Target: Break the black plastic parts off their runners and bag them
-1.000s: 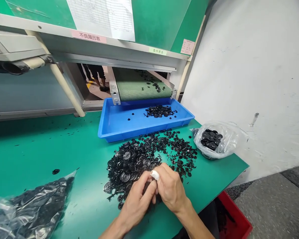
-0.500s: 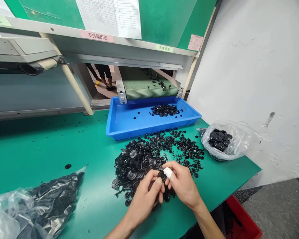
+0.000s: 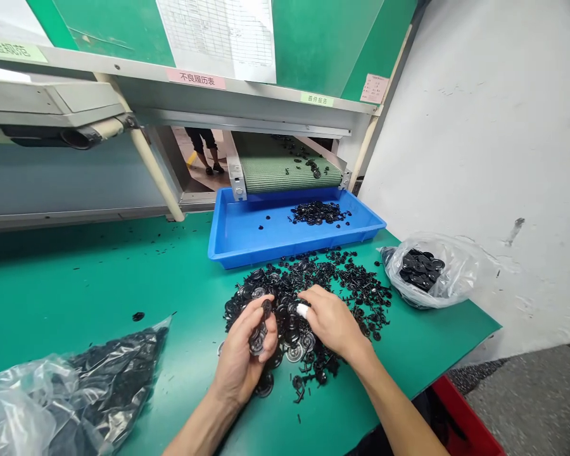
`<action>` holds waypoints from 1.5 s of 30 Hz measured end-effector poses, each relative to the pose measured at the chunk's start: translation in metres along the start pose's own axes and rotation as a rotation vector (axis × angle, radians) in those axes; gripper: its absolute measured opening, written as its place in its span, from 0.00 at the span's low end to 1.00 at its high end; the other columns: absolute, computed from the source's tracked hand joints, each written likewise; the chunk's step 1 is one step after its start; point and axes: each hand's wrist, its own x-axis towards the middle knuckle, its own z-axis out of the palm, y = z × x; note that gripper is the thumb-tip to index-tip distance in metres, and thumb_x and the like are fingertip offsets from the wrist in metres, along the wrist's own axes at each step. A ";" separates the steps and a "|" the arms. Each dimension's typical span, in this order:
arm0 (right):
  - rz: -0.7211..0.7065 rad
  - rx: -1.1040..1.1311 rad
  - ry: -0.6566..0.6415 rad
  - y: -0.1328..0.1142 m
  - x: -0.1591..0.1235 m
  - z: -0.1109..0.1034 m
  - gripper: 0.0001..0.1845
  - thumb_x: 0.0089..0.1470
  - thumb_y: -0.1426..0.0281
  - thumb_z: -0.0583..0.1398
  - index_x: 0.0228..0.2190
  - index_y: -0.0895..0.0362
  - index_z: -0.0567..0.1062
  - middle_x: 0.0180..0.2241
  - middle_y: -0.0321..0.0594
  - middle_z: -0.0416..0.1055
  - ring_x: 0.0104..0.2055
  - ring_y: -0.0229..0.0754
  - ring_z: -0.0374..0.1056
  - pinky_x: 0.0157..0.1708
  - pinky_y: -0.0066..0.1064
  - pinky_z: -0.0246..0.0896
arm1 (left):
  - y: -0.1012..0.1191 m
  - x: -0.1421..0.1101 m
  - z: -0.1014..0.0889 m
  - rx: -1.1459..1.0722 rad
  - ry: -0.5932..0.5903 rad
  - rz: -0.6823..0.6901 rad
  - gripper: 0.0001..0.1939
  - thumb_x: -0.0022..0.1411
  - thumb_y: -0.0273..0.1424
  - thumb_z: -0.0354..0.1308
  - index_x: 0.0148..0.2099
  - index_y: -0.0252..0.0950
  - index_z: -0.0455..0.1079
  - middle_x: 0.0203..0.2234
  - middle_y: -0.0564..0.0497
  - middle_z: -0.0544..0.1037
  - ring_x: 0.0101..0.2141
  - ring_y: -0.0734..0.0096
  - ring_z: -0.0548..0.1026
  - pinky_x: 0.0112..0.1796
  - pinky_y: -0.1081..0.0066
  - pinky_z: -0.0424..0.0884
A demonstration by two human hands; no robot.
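L grip (image 3: 241, 361) closed on few black plastic discs (image 3: 259, 332), R grip (image 3: 331, 323) half open, fingers in loose pile (image 3: 346, 278) on tabletop (image 3: 99, 285); bulk in pile, some in blue tray (image 3: 247, 237), small bag (image 3: 456, 272)

The end of the conveyor belt (image 3: 289, 174) sits directly behind the plastic tray (image 3: 247, 235) on the workbench (image 3: 99, 272). A heap of molded discs (image 3: 342, 278) lies before the tray, one plastic bag (image 3: 456, 272) to its right, another plastic bag (image 3: 28, 399) front-left.

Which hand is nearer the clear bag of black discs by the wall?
Right. The right hand rests on the black plastic parts, left of the bag; the left hand lies farther left.
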 end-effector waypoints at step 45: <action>-0.025 0.196 0.194 -0.021 -0.035 0.011 0.12 0.58 0.74 0.55 0.39 0.54 0.77 0.35 0.39 0.74 0.33 0.40 0.69 0.34 0.30 0.63 | -0.028 -0.013 0.008 1.001 -0.122 0.247 0.08 0.63 0.33 0.49 0.37 0.39 0.67 0.28 0.56 0.72 0.30 0.69 0.67 0.32 0.72 0.63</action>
